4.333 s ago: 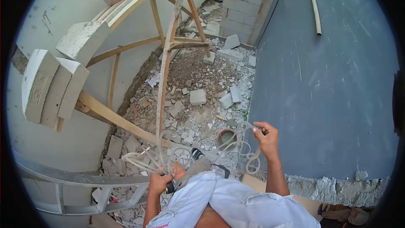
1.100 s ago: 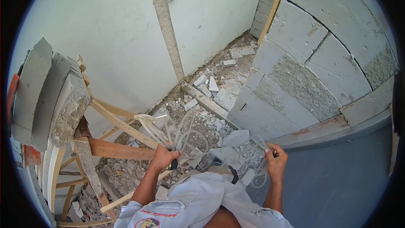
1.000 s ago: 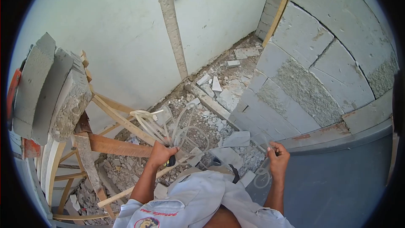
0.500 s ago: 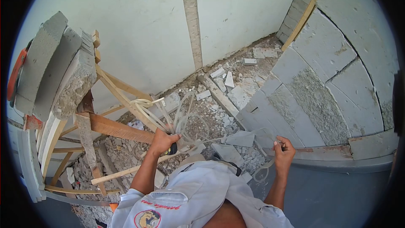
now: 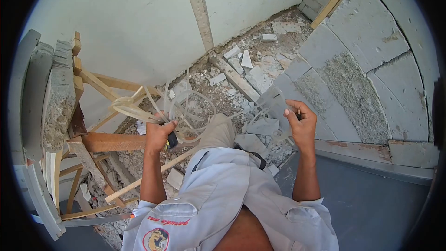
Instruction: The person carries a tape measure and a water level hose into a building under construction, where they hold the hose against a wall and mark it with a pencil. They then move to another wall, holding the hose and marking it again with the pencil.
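My left hand [image 5: 159,134] is closed around a bundle of clear plastic tubing [image 5: 132,110], whose loops spread out on both sides of the fist. A black and yellow object [image 5: 172,140], perhaps a tape measure, shows at the thumb side of the same hand; whether it is gripped cannot be made out. Off to the right, my right hand [image 5: 301,123] pinches a stretch of the tubing between thumb and fingers. Part of the tubing loops in front of my trouser leg [image 5: 217,132] and over the rubble, where its course is hard to follow.
Broken rubble [image 5: 232,95] covers the ground ahead. At left stands a timber frame [image 5: 111,142] with grey blocks [image 5: 60,102] on it. A grey block wall [image 5: 357,88] rises at right, and a pale plastered wall [image 5: 125,28] is in front.
My left hand has moved left and up with the tubing bundle. My right hand has risen, its grip still on the tubing. The view has shifted slightly, and my trouser leg shows more.
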The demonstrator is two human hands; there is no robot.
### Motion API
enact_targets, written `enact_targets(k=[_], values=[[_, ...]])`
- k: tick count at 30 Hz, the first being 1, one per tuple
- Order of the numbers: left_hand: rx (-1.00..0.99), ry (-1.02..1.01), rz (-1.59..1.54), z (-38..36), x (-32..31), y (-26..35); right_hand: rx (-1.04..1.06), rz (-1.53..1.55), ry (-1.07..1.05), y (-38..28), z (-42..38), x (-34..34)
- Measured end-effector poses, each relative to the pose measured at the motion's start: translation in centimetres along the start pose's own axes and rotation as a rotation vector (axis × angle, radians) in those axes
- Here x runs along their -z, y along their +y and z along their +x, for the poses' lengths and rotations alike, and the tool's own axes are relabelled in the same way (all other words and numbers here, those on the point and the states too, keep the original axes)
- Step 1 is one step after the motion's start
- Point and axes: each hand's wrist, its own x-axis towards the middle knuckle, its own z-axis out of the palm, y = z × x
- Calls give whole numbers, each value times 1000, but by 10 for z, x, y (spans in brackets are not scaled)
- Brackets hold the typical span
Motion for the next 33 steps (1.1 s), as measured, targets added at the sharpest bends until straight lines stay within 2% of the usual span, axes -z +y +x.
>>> enact_targets(k=[4, 7, 14, 16, 21, 26, 28, 33], values=[[-55, 58, -51, 41, -6, 5, 46, 19, -47, 3, 40, -28], [-53, 103, 2, 89, 2, -15, 52, 49, -80, 7, 83, -61], [-36, 167, -89, 214, 12, -36, 90, -35, -171, 30, 222, -148], [-22, 140, -117, 243, 11, -24, 84, -57, -201, 33, 255, -163], [-24, 114, -3, 304, 14, -2, 40, -46, -111, 49, 312, -165], [-14, 34, 91, 354, -13, 34, -62, 55, -27, 63, 345, -153], [-34, -36, 108, 380, -20, 28, -77, -1, -11, 62, 356, -148], [-29, -173, 85, 433, -73, 53, -77, -13, 52, 80, 384, -139]])
